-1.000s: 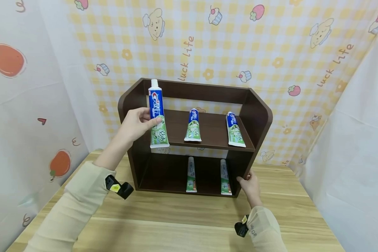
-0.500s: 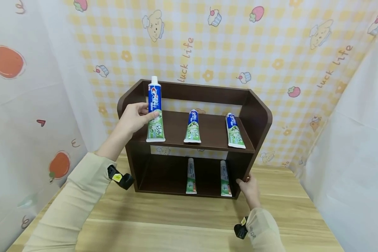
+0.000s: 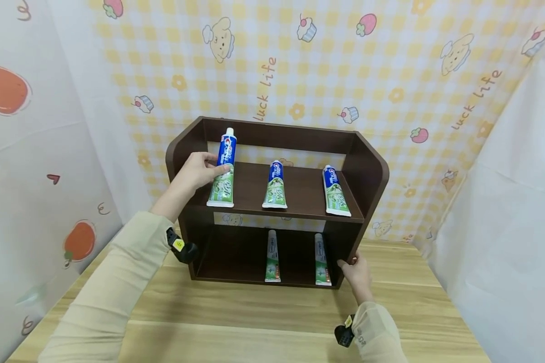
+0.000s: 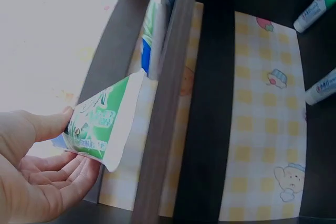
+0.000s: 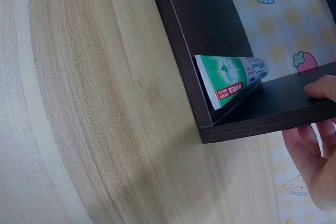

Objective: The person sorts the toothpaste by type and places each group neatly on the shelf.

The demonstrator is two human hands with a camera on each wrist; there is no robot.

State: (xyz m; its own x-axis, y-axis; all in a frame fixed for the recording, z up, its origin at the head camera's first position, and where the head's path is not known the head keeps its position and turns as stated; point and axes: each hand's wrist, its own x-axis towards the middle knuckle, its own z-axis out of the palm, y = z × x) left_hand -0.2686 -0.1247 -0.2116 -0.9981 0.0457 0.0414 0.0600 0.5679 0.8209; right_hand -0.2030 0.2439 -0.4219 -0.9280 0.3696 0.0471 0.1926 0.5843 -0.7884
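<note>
My left hand (image 3: 201, 170) pinches a blue and green Crest toothpaste tube (image 3: 227, 151) between thumb and fingers at the left of the upper shelf, cap end up and away. In the left wrist view the flat end of that toothpaste tube (image 4: 100, 121) is close to the shelf board's edge; contact cannot be made out. My right hand (image 3: 358, 275) grips the right side panel of the dark brown shelf rack (image 3: 300, 217), thumb inside and fingers outside. Two like tubes lie on the upper shelf, a middle tube (image 3: 275, 185) and a right tube (image 3: 336, 191).
On the lower shelf lie two grey-green toothpaste tubes, one at the middle (image 3: 272, 257) and one at the right (image 3: 321, 259). The rack stands on a wooden table (image 3: 236, 322). Behind it hangs a yellow checked cloth (image 3: 263, 65), with white cloth at both sides.
My left hand first lifts the toothpaste tube slightly, then lowers it and tips it back onto the upper shelf's left part. My right hand keeps its grip on the rack.
</note>
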